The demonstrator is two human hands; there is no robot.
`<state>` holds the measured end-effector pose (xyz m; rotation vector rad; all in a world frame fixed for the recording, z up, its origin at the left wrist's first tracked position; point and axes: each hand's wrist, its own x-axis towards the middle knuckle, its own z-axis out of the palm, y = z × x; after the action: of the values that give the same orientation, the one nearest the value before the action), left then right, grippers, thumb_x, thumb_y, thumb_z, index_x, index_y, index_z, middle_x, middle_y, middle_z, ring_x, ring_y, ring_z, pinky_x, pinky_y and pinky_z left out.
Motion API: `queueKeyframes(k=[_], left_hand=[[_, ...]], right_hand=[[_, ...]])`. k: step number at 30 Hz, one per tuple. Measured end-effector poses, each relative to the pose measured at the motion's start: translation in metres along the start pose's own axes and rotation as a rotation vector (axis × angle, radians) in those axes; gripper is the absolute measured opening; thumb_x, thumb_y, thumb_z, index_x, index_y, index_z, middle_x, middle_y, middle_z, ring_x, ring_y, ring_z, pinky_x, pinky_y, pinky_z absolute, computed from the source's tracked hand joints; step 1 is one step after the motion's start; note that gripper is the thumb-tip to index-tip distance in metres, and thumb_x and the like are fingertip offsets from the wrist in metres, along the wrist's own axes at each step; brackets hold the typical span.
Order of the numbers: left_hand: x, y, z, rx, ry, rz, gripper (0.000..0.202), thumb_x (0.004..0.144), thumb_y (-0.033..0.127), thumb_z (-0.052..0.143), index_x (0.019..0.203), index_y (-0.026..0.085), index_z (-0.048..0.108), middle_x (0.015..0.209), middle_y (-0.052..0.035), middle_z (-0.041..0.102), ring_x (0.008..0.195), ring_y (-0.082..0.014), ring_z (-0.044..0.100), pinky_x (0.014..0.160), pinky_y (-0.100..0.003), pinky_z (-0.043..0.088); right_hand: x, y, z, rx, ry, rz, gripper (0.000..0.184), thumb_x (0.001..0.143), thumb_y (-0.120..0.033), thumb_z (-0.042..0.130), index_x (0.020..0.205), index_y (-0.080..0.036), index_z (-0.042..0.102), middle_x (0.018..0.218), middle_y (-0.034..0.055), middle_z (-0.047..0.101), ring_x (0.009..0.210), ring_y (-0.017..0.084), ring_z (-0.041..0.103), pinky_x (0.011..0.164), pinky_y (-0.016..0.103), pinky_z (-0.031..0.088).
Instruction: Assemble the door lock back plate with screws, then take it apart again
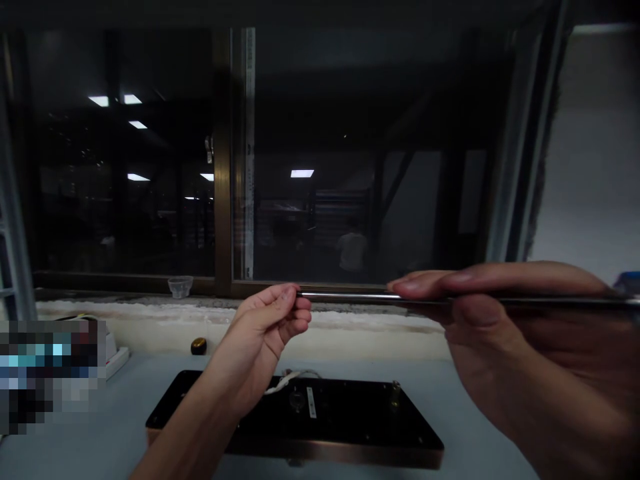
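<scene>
A thin, shiny metal rod (350,296) stretches level across the right half of the view, raised above the table. Its left end sits pinched between the thumb and fingers of my left hand (267,327). Closer to the camera, my right hand (500,340) grips the rod farther right, thumb below and fingers laid along the top. The rod runs on past that hand to the right edge. Beneath my hands lies a black rectangular panel (355,420) with copper-coloured sides, a small white label and a brass-coloured post; my left forearm hides part of it. A white cable (284,382) rests at its back edge.
The panel lies on a pale blue-grey table (475,433). Behind it stand a small black-and-amber object (199,345) and, on the window ledge, a clear plastic cup (180,287). A white power strip (117,362) lies left, beside a pixelated patch. A dark window (375,120) reflects ceiling lights.
</scene>
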<state>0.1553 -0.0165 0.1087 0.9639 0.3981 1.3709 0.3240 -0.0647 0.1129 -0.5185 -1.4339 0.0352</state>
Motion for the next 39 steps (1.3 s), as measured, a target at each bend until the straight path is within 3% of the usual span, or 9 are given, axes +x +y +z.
queueKeyframes(k=[4,7,10,13,17,23,35,39], left_hand=[[0.002,-0.007,-0.003,0.093,-0.033,0.032,0.005,0.073,0.011,0.060,0.069,0.010,0.062,0.061,-0.0022,0.063,0.052,-0.0066,0.057,0.054,-0.014,0.048],[0.007,-0.013,-0.008,0.429,-0.113,0.075,0.009,0.073,0.021,0.061,0.072,0.012,0.063,0.066,-0.0033,0.065,0.059,-0.0107,0.058,0.060,-0.021,0.047],[0.012,-0.019,-0.015,0.906,-0.249,0.214,0.010,0.073,0.025,0.060,0.076,0.017,0.066,0.080,-0.0036,0.066,0.076,-0.0162,0.059,0.073,-0.026,0.043],[0.015,-0.027,-0.023,1.221,-0.373,0.371,0.011,0.075,0.025,0.059,0.080,0.020,0.067,0.089,-0.0028,0.066,0.088,-0.0184,0.057,0.081,-0.027,0.037],[0.018,-0.042,-0.031,1.450,-0.434,0.333,0.012,0.076,0.023,0.055,0.078,0.019,0.067,0.076,-0.0018,0.066,0.074,-0.0171,0.057,0.069,-0.024,0.037],[0.022,-0.060,-0.038,1.561,-0.422,0.239,0.018,0.078,0.022,0.050,0.074,0.017,0.067,0.066,-0.0019,0.065,0.062,-0.0153,0.055,0.058,-0.023,0.034],[0.026,-0.071,-0.049,1.573,-0.401,0.184,0.016,0.076,0.025,0.051,0.071,0.017,0.065,0.065,-0.0021,0.065,0.062,-0.0158,0.057,0.058,-0.022,0.037],[0.026,-0.080,-0.046,1.622,-0.337,0.159,0.018,0.074,0.030,0.054,0.071,0.016,0.064,0.067,-0.0043,0.066,0.064,-0.0184,0.059,0.058,-0.025,0.038]], right_hand=[[0.001,0.006,0.003,0.025,0.024,0.031,0.004,0.079,-0.032,0.062,0.082,-0.033,0.062,0.079,-0.0060,0.065,0.076,0.014,0.062,0.066,0.025,0.053],[0.003,0.016,0.002,0.052,0.032,0.144,0.008,0.078,-0.034,0.063,0.084,-0.030,0.061,0.078,-0.0039,0.066,0.078,0.016,0.063,0.061,0.024,0.054],[0.006,0.029,0.003,0.066,-0.102,0.241,0.012,0.078,-0.036,0.062,0.083,-0.025,0.060,0.076,-0.0014,0.066,0.070,0.014,0.063,0.059,0.022,0.054],[0.006,0.042,0.008,0.029,-0.281,0.321,0.016,0.078,-0.035,0.060,0.078,-0.019,0.059,0.069,-0.0008,0.063,0.061,0.011,0.061,0.057,0.020,0.052],[0.001,0.058,0.017,-0.029,-0.453,0.441,0.021,0.079,-0.038,0.054,0.078,-0.017,0.057,0.069,0.0013,0.061,0.064,0.014,0.059,0.058,0.025,0.050],[-0.010,0.072,0.023,-0.144,-0.559,0.483,0.021,0.080,-0.036,0.048,0.077,-0.016,0.056,0.068,0.0023,0.060,0.062,0.014,0.056,0.056,0.026,0.047],[-0.015,0.088,0.030,-0.165,-0.596,0.482,0.020,0.078,-0.035,0.045,0.078,-0.017,0.054,0.067,0.0024,0.060,0.059,0.016,0.057,0.054,0.027,0.046],[-0.017,0.089,0.032,-0.252,-0.551,0.474,0.022,0.076,-0.038,0.051,0.067,-0.019,0.054,0.059,0.0012,0.058,0.051,0.016,0.054,0.050,0.027,0.040]])
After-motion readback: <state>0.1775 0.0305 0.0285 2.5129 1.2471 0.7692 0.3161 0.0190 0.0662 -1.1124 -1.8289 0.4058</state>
